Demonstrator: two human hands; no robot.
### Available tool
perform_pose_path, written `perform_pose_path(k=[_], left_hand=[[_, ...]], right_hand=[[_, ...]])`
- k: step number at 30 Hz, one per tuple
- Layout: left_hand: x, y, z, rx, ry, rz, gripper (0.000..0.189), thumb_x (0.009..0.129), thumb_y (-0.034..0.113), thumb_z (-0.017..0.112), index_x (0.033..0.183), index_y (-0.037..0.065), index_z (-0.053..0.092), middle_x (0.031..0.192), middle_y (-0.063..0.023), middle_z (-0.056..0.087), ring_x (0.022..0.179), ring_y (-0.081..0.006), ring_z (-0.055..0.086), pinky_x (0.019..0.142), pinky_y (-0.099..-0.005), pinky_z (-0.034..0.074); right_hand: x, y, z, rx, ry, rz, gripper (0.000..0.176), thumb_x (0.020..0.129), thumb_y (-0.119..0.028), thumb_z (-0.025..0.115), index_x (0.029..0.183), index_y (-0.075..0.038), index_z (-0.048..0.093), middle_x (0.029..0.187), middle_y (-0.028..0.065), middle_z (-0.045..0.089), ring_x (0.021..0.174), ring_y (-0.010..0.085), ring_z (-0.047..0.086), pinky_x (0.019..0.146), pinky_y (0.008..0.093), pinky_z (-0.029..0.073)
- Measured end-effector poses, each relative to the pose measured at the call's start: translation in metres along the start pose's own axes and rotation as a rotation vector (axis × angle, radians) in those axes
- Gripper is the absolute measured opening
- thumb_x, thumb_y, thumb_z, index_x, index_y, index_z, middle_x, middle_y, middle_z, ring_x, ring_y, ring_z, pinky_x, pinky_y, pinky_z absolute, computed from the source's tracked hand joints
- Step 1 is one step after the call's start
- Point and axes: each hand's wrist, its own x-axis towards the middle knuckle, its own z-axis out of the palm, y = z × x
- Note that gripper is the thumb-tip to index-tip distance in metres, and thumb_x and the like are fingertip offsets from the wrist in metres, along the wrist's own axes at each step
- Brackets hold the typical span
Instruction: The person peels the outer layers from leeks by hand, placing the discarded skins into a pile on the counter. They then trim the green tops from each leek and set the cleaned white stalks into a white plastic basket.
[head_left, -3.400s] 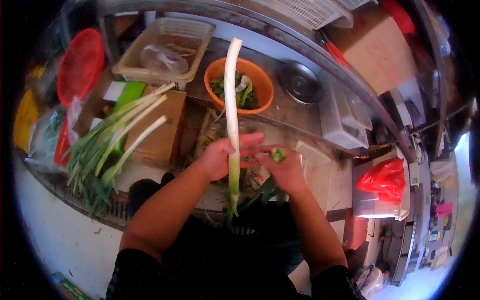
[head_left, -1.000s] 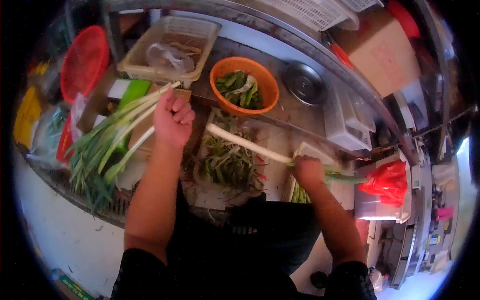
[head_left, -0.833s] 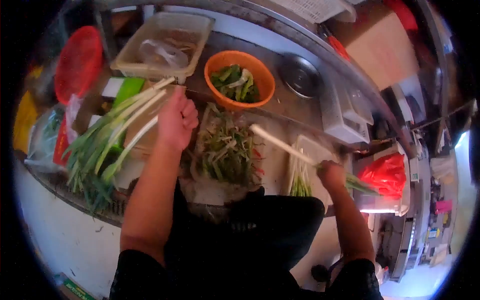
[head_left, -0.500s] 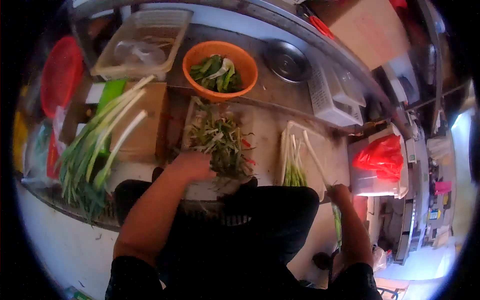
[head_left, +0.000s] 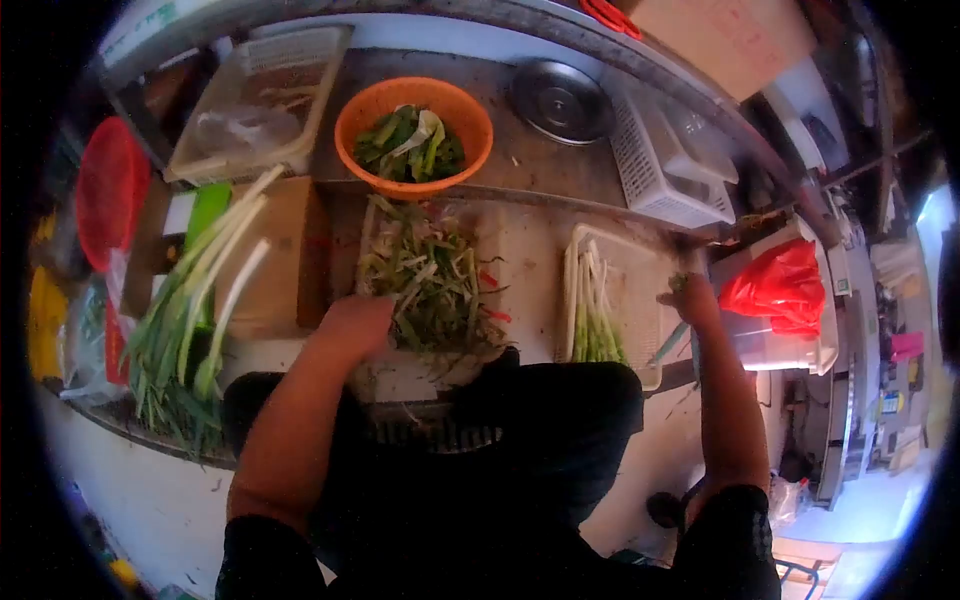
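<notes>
My left hand (head_left: 362,325) is at the near left edge of a heap of green and pale leaf trimmings (head_left: 430,270); its fingers are blurred and partly hidden. Beyond the right side of a cream plastic tray (head_left: 648,375), my right hand (head_left: 697,302) is closed around green onion leaves (head_left: 672,343); a long leaf hangs below it, and no white stalk shows from the grip. Inside the tray lie several trimmed green onions (head_left: 594,305), white ends away from me. A bunch of long green onions (head_left: 195,310) rests over a cardboard box (head_left: 275,275) at the left.
Behind the heap stands an orange bowl (head_left: 365,172) with green leaves. A round metal lid (head_left: 560,102) and a white basket (head_left: 650,175) are farther back. A red plastic bag (head_left: 778,290) sits on a white container at the right; a beige tray (head_left: 285,155) is back left.
My right hand has moved away from me beside the tray. The onion's white stalk that reached over the tray no longer shows in its grip. My left hand has shifted slightly left.
</notes>
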Motion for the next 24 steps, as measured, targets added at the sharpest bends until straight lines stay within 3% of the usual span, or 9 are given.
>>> perform_pose_path(k=[5,7,9,11,12,16,18,22,24], left_hand=[[0.0,0.021,-0.018,-0.188,0.048,0.109,0.055,0.072,0.027,0.072,0.118,0.003,0.054,0.105,-0.02,0.063,0.1,-0.036,0.06,0.085,-0.0457,0.049],[0.003,0.027,-0.017,-0.242,0.008,0.094,0.062,0.073,0.03,0.073,0.124,0.002,0.051,0.112,-0.0215,0.061,0.106,-0.0363,0.058,0.089,-0.0448,0.048],[0.007,0.029,-0.008,-0.504,0.313,0.324,0.092,0.071,0.044,0.077,0.143,0.008,0.032,0.134,-0.0238,0.047,0.123,-0.0389,0.048,0.103,-0.0466,0.038],[-0.002,0.04,-0.019,-0.673,0.349,0.389,0.098,0.068,0.046,0.079,0.143,0.006,0.031,0.14,-0.0243,0.039,0.128,-0.0403,0.04,0.106,-0.0467,0.034],[-0.006,0.045,-0.024,-0.839,0.384,0.464,0.104,0.065,0.048,0.081,0.143,0.003,0.029,0.146,-0.0248,0.03,0.134,-0.0417,0.032,0.109,-0.0468,0.03],[-0.008,0.05,-0.022,-0.707,0.709,0.398,0.108,0.058,0.047,0.085,0.139,-0.001,0.032,0.144,-0.0238,0.031,0.133,-0.0445,0.03,0.11,-0.051,0.026],[-0.017,0.044,-0.03,-0.548,1.016,0.349,0.09,0.053,0.036,0.086,0.126,0.0,0.046,0.135,-0.021,0.039,0.128,-0.037,0.037,0.112,-0.0531,0.021],[-0.019,0.039,-0.036,-0.597,1.221,0.265,0.081,0.05,0.032,0.086,0.116,0.004,0.049,0.125,-0.0188,0.044,0.124,-0.0359,0.04,0.111,-0.0564,0.018],[-0.023,0.037,-0.042,-0.54,1.21,0.326,0.071,0.056,0.028,0.083,0.115,0.003,0.051,0.113,-0.0179,0.055,0.11,-0.0358,0.053,0.102,-0.0517,0.036]], right_hand=[[0.002,-0.142,-0.11,0.513,0.268,0.071,0.039,0.073,-0.016,0.078,0.103,0.001,0.059,0.086,0.0106,0.063,0.08,0.0273,0.061,0.074,0.0359,0.047],[0.01,-0.172,-0.12,1.139,0.229,0.076,0.034,0.074,-0.011,0.078,0.101,-0.001,0.06,0.086,0.0046,0.062,0.078,0.0165,0.058,0.071,0.0287,0.046],[0.015,-0.215,-0.119,1.305,0.236,0.046,0.028,0.075,-0.008,0.076,0.098,-0.004,0.059,0.085,0.0004,0.059,0.078,0.0107,0.055,0.07,0.0258,0.045],[0.019,-0.258,-0.111,1.563,0.158,0.006,0.025,0.076,-0.006,0.074,0.095,-0.005,0.059,0.085,0.0006,0.058,0.078,0.0113,0.055,0.07,0.0254,0.045],[0.02,-0.28,-0.103,1.613,0.086,-0.001,0.025,0.075,-0.005,0.074,0.095,-0.005,0.058,0.086,0.0007,0.059,0.079,0.0111,0.055,0.071,0.0254,0.045],[0.007,-0.375,-0.089,1.63,0.042,-0.084,0.024,0.075,-0.004,0.074,0.092,-0.005,0.058,0.086,0.0007,0.059,0.079,0.0113,0.056,0.072,0.0265,0.046],[0.0,-0.402,-0.098,1.558,0.08,-0.122,0.022,0.075,-0.005,0.074,0.091,-0.005,0.059,0.086,0.0005,0.059,0.079,0.0111,0.056,0.072,0.0262,0.046],[0.002,-0.418,-0.11,1.453,0.202,-0.109,0.018,0.076,-0.006,0.075,0.086,-0.004,0.059,0.085,0.0003,0.06,0.078,0.0105,0.056,0.07,0.0243,0.045],[0.0,-0.421,-0.11,1.396,0.251,-0.142,0.019,0.077,-0.005,0.074,0.088,-0.004,0.059,0.086,0.0012,0.061,0.079,0.0109,0.057,0.071,0.0245,0.046]])
